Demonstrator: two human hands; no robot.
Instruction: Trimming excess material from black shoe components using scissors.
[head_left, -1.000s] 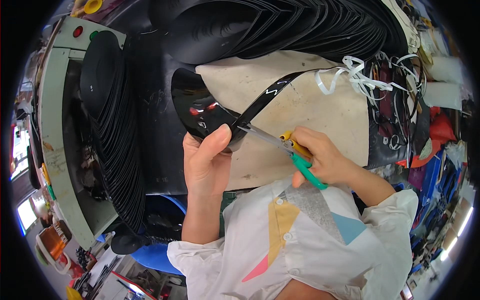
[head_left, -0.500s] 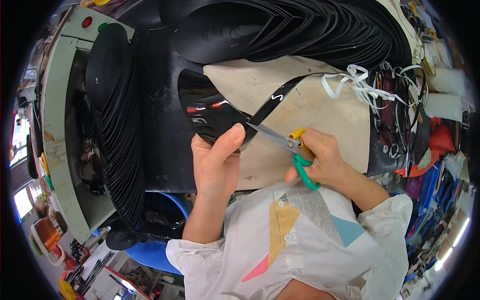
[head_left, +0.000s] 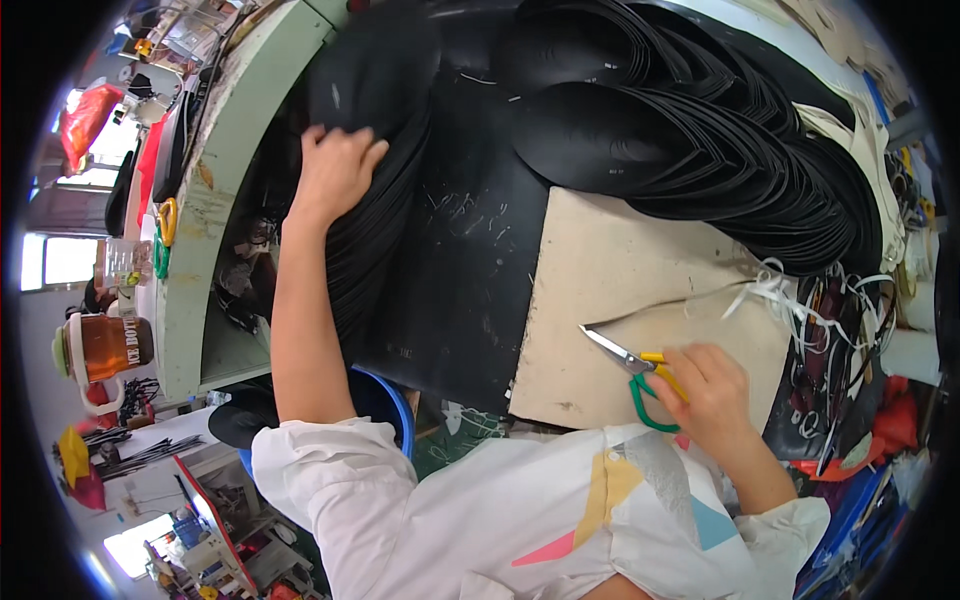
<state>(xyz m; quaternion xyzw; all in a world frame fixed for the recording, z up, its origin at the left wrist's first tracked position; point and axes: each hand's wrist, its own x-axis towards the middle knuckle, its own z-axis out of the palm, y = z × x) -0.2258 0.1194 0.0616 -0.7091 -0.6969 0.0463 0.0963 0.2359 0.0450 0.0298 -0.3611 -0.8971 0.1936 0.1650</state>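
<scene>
On the left, a long overlapping stack of curved black sheet pieces (head_left: 375, 220) leans beside the pale green machine frame. My left hand (head_left: 338, 172) reaches over this stack. Its fingers are apart and touch the lower edge of a motion-blurred black piece (head_left: 375, 75) at the top. My right hand (head_left: 710, 392) grips scissors (head_left: 633, 366) with one yellow and one green handle. Their blades point up and left over a beige board (head_left: 570, 265). A thin dark strip (head_left: 665, 303) runs across the board from near the blade tips to a tangle of white ribbon (head_left: 790, 300).
More black pieces (head_left: 690, 150) lie fanned in thick rows at the back right. The green frame (head_left: 190, 290) edges the left side, with a blue bin (head_left: 402, 400) below it. A black mat (head_left: 465, 230) lies beside the board. Red plastic (head_left: 895, 415) sits far right.
My left hand has moved from the board to the left stack with the glossy black piece. My right hand still holds the scissors. The view has swung left.
</scene>
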